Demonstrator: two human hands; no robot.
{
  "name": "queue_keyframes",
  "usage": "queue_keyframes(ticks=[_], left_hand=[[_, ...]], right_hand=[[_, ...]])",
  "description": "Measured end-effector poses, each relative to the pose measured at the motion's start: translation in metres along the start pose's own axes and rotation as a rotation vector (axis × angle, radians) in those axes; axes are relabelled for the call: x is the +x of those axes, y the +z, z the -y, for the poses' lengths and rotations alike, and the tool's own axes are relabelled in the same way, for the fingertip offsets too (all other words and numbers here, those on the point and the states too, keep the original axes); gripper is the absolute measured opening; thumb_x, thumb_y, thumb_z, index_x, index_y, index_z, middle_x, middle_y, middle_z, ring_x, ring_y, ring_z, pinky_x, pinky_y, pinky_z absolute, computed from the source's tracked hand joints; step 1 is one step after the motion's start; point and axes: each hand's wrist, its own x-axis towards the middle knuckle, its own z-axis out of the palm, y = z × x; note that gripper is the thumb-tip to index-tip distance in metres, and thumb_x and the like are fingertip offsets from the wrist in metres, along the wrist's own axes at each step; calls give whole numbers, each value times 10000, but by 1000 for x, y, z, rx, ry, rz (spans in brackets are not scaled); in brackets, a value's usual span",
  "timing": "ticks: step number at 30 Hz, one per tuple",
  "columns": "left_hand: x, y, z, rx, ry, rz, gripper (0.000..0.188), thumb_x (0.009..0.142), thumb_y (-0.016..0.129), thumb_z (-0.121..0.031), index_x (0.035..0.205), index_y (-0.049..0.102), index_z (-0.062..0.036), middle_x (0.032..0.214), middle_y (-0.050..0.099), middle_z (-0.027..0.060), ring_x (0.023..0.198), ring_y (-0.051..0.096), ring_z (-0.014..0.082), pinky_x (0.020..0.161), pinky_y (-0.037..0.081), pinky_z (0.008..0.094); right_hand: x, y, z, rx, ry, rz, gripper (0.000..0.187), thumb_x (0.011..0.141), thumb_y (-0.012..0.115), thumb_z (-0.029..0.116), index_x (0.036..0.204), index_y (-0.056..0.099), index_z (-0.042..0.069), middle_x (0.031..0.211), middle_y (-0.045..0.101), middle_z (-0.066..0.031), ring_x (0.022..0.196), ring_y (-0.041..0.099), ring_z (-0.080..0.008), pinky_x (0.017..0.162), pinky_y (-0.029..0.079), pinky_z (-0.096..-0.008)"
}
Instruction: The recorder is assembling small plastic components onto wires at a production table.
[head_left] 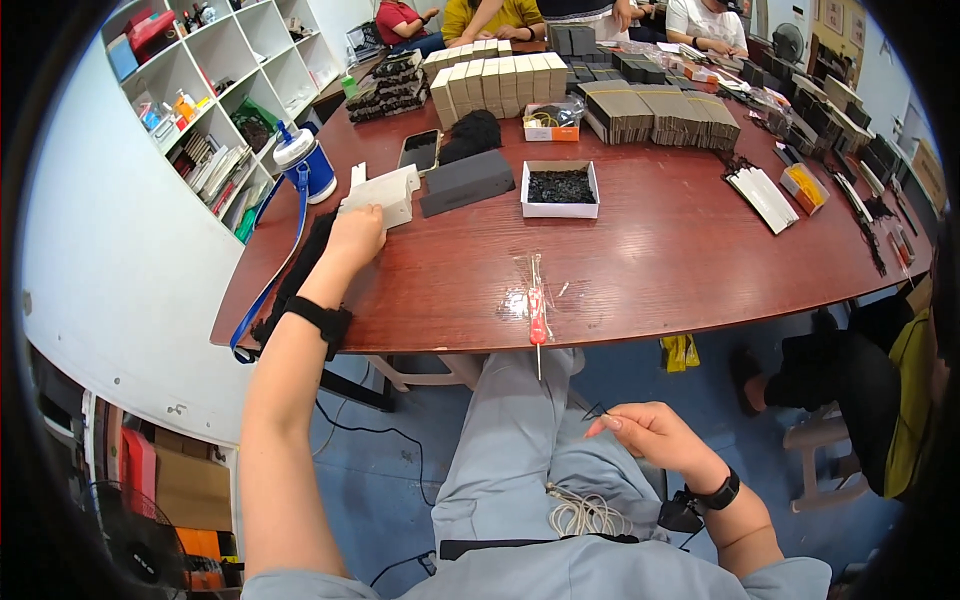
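Observation:
My left hand (357,236) reaches to the left part of the table, its fingers closed on a pale, folded card piece (388,196). Beside that lies a dark grey folded card piece (468,184). Over my lap, my right hand (652,436) pinches a small, thin black piece (596,411) between thumb and forefinger; its exact kind is too small to make out. A red-handled tool with a thin metal shaft (537,318) lies at the table's front edge, its tip overhanging. Farther back stands a white open box (560,210) of small black pieces.
A blue-and-white jug (305,165) with a strap stands at left, near a phone (420,150) and black cloth (473,134). Stacks of pale card (500,85) and grey card (655,115) line the back. A coiled cord (590,514) lies on my lap. Other people sit around the table.

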Motion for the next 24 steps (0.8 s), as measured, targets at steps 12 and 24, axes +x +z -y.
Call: queue_keyframes(ticks=[12,24], left_hand=[[45,-34,-67,-147,110,-36,219,644,606,-204,765,543,-33,784,572,102,772,565,249,646,461,369],[78,-14,-87,-103,17,28,232,600,611,-103,786,487,-42,839,529,99,833,535,264,670,449,359]], right_hand=[[-1,3,-10,-3,-24,-7,232,876,442,195,935,605,41,543,315,69,501,276,-24,454,259,-180],[-14,-6,-18,-6,11,-80,252,880,435,222,927,605,42,550,342,60,521,291,-34,476,276,-190]])
